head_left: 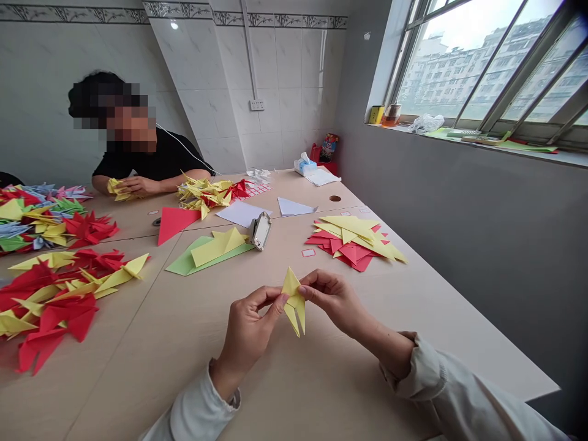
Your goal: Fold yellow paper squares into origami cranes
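My left hand (250,331) and my right hand (333,300) pinch a folded yellow paper piece (293,300) between them, just above the pale wooden table (404,312). Its pointed flaps stick up and down. Ahead and to the right lies a heap of folded red and yellow paper birds (353,242). A larger heap of red and yellow ones (55,300) lies to my left. Across the table, a co-worker's hands (124,187) hold yellow folded paper.
Nearby are a green sheet with yellow folds (209,252), a red paper triangle (174,222), white paper sheets (243,213), a small metal stapler (261,231) and a multicoloured heap of paper birds (41,220). A tissue box (305,164) stands at the far end, beside the wall.
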A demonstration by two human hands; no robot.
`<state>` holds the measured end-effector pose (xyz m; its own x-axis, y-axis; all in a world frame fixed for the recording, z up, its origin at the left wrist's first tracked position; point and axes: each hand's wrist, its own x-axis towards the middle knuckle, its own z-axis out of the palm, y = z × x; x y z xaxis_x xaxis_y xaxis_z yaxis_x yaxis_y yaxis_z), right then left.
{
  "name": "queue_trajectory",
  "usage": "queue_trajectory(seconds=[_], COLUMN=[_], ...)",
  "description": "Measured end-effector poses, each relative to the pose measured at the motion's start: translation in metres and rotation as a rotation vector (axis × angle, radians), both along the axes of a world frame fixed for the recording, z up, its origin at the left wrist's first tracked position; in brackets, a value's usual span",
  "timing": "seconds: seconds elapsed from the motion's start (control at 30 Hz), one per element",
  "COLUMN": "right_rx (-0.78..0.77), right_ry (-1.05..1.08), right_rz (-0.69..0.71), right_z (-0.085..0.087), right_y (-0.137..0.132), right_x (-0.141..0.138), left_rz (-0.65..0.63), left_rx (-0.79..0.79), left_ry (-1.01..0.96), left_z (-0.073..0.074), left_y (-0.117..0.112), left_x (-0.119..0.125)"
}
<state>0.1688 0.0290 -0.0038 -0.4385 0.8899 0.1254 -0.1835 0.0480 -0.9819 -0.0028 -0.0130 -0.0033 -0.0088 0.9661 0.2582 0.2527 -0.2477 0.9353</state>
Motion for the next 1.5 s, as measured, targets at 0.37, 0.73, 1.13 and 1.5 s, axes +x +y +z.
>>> queue_trajectory(seconds=[0.37, 0.73, 1.13, 1.5], right_rx=[-0.035, -0.201, 0.084, 0.098], right_ry=[0.124, 0.08, -0.213, -0.285], right_rz=[-0.07, -0.026, -0.092, -0.079], right_z=[-0.006, 0.003, -0.006, -0.007], right_y=[-0.003, 0.007, 0.005, 0.002], right_x=[-0.007, 0.003, 0.003, 0.001], left_rz=[0.072, -0.138, -0.033, 0.022], left_rx=[-0.1, -0.026, -0.121, -0.046], left_ry=[-0.072, 0.171, -0.018, 0.017], left_z=[-0.004, 0.002, -0.004, -0.013], left_y=[0.001, 0.001, 0.007, 0.012], left_x=[0.005, 0.001, -0.002, -0.003])
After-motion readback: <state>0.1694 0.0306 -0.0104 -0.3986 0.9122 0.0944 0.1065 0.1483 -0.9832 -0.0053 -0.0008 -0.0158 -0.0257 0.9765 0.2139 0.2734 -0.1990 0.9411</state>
